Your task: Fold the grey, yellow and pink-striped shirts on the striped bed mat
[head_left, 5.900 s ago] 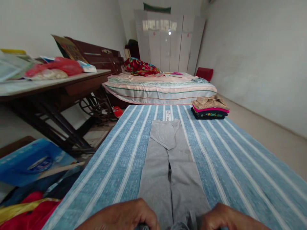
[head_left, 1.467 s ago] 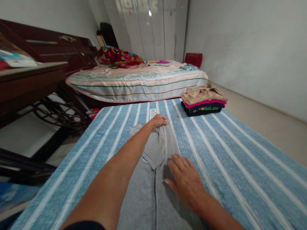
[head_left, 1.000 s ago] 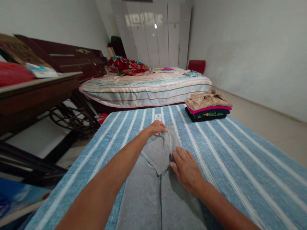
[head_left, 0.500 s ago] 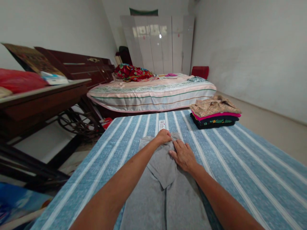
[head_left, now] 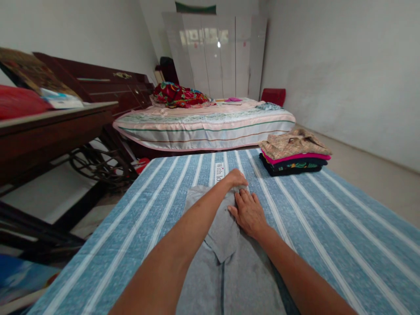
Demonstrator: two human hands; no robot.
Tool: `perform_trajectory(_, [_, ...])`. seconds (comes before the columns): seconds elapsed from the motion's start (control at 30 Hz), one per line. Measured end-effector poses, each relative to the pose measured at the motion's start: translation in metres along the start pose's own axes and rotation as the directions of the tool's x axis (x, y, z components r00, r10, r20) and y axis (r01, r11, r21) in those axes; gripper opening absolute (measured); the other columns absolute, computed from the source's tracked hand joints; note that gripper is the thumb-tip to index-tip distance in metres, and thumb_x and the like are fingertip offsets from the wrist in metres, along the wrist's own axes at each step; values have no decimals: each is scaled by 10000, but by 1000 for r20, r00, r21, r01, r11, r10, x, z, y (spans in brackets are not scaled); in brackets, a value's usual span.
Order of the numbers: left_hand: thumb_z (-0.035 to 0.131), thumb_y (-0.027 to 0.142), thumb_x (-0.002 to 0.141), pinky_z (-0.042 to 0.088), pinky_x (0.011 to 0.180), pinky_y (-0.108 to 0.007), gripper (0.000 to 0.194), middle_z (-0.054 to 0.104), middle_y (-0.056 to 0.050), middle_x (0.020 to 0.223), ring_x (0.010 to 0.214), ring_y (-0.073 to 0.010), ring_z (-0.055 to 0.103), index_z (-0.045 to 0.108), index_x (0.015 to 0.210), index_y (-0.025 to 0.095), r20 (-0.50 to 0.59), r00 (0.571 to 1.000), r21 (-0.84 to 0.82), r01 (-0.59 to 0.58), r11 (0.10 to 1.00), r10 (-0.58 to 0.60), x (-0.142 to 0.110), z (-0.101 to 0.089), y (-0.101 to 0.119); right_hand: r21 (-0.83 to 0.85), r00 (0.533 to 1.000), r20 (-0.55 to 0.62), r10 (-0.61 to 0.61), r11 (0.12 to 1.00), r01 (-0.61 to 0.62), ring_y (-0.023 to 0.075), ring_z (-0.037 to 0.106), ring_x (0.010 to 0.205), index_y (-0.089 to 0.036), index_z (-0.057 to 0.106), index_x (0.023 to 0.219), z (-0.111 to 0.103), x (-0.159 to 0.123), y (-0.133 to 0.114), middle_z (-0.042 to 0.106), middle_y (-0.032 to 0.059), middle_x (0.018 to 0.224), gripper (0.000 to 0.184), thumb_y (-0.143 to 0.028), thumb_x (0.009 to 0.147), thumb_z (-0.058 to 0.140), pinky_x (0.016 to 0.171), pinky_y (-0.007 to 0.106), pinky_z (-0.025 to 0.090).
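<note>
In the head view I see the grey trousers (head_left: 226,245) spread out on the striped sheet (head_left: 315,218), left of the pile of clothes (head_left: 295,153) and in front of it. The left hand (head_left: 236,178) curls at their far edge; whether it pinches anything, I cannot tell. The right hand (head_left: 251,213) lies flat on them, fingers slightly spread, gripping nothing. I judge them light, soft and limp, not fragile; I'd take the two corners of the edge nearest the pile.

On that cloth (head_left: 328,236), a garment (head_left: 226,284) lies at six o'clock, the clothes stack (head_left: 293,153) at two; beyond twelve, bed (head_left: 206,127), then wardrobe (head_left: 226,65).
</note>
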State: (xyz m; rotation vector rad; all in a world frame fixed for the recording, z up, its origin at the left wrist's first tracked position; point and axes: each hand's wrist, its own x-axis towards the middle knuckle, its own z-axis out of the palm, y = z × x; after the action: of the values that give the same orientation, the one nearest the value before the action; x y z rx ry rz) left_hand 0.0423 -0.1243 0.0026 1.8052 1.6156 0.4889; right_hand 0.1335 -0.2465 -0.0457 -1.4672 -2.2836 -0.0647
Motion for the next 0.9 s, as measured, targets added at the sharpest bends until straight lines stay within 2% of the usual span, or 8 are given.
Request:
perform_trajectory(0.07, [563,351,866,517,632,-280,249,626,-20,886,734,-131,602,608,934,115,30,999,-15,32,999,-31,0,-1,0,-10,999,-31,-6,1000,6,319,368,1258,-75,489,1261,-1,-2,0,455,194,1341,503,-442,947,350,1040,480,254])
perform_trajectory(0.13, [603,299,839,483,568,-238,190,611,6,754,627,-96,568,611,823,110,36,998,-28,60,998,-59,-2,-3,-2,-17,999,-53,-11,1000,10,320,367,1260,-79,487,1266,-2,-3,-1,455,194,1342,497,-436,948,351,1046,483,242])
perform_trajectory(0.23, [687,140,716,400,499,-192,109,532,52,557,501,-61,480,601,658,106,-12,997,-79,69,994,-70,-4,-4,-2,-22,998,-58,-15,1000,14,322,371,1253,-80,499,1252,-4,-2,-3,463,195,1331,488,-433,943,367,1048,481,238])
perform_trajectory(0.33, [683,68,643,363,481,-184,72,497,68,500,474,-55,441,625,658,107,-62,995,-139,66,988,-75,-7,-4,-2,0,1000,-31,4,1000,-4,319,373,1249,-85,514,1232,-7,2,-6,469,195,1320,481,-437,943,357,1048,468,243])
perform_trajectory(0.6, [648,64,608,410,525,-187,347,606,31,607,545,-85,521,669,951,110,-95,993,-217,53,975,-75,-12,-1,-9,72,990,112,87,993,-95,325,340,1281,-61,474,1276,-1,8,-8,420,219,1361,562,-486,936,333,1040,430,266])
perform_trajectory(0.8, [591,1,613,460,585,-183,546,705,-39,851,664,-104,602,583,1149,103,-91,996,-195,-4,981,-14,-7,6,-16,95,985,151,87,990,-102,334,272,1329,-64,394,1358,0,6,-6,341,230,1420,619,-512,937,324,1040,449,250])
perform_trajectory(0.9, [581,-5,625,470,617,-178,558,706,-62,935,737,-111,627,564,1173,100,-84,996,-141,-37,989,26,-4,7,-17,93,980,179,91,990,-109,348,245,1341,-78,345,1396,1,7,-5,309,234,1439,684,-570,922,311,1042,469,231])
